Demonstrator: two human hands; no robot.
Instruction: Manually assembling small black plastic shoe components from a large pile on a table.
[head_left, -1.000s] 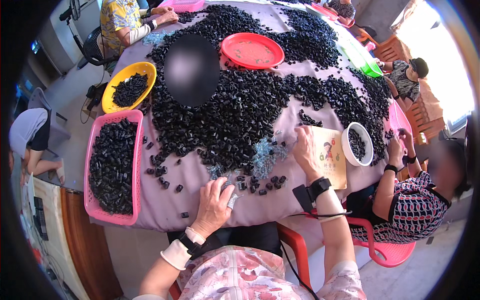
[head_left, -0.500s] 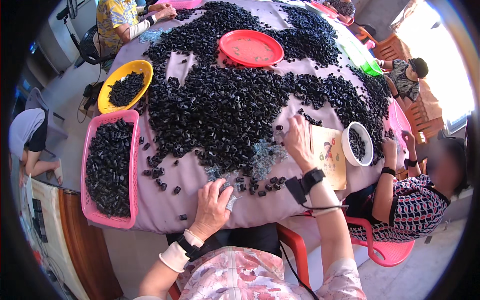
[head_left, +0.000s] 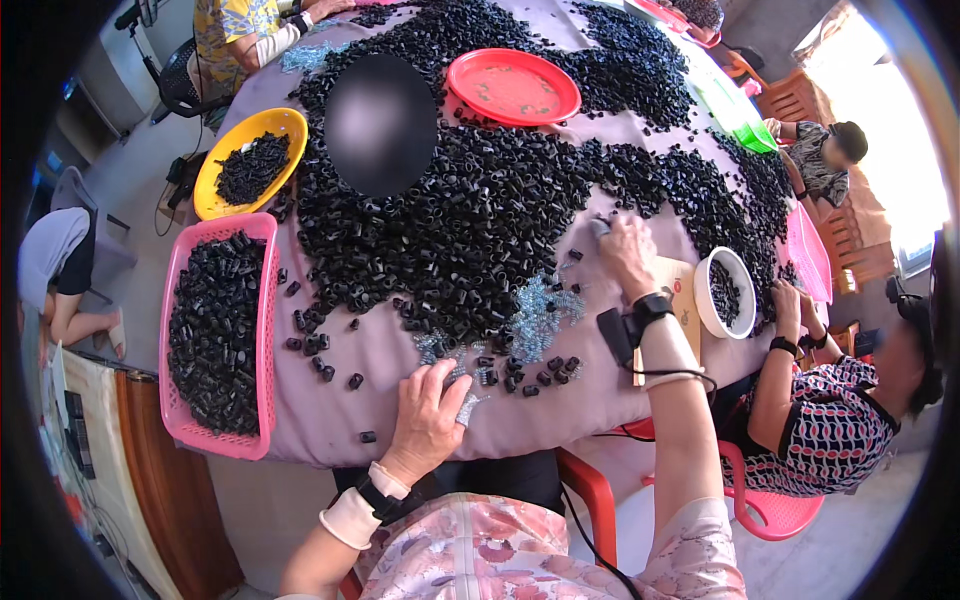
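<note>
My left hand (head_left: 425, 418), fingers curled by translucent bits (head_left: 468, 407), my right hand (head_left: 630, 252), fingertips at a dark piece (head_left: 600, 227), either grip I cannot tell, black tubular caps (head_left: 450, 215) ahead.

Noted: strong light from right; assorted seating.
Observed at far right a glaring window (head_left: 915, 190), brown slatted wooden chairs (head_left: 785, 98) near it, grey wall (head_left: 755, 25) at upper right. Found a pale floor (head_left: 860, 530) and a pink plastic chair (head_left: 790, 515) at lower right, a red chair (head_left: 603, 510) at lower centre. Recorded at left a grey chair (head_left: 110, 260), a dark chair (head_left: 183, 85) further up, a brown wooden panel (head_left: 165, 470) below.
</note>
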